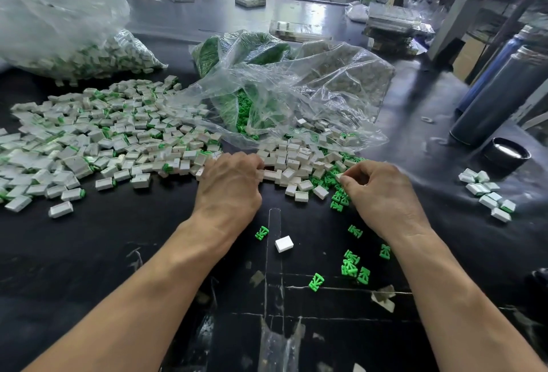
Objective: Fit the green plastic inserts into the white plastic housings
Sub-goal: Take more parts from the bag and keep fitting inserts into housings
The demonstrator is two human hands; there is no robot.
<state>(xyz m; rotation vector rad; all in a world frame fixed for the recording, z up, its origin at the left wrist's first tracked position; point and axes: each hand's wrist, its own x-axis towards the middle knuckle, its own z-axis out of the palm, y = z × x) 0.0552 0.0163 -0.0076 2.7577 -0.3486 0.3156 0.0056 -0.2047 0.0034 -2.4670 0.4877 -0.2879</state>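
Observation:
My left hand [229,185] lies knuckles up at the near edge of a heap of white housings [292,164], fingers curled into it; what they hold is hidden. My right hand [376,191] pinches a small white housing [340,176] between thumb and fingers, over a cluster of green inserts [339,198]. More green inserts [351,265] lie loose on the black table near my right forearm. A single white housing [284,243] and one green insert [261,233] lie between my wrists.
A wide spread of housings with green inserts [98,137] covers the left. Clear bags of green inserts [246,110] and of white parts [74,54] lie behind. A small group of housings [486,196], a black cup [507,153] and dark cylinders [498,99] stand at the right.

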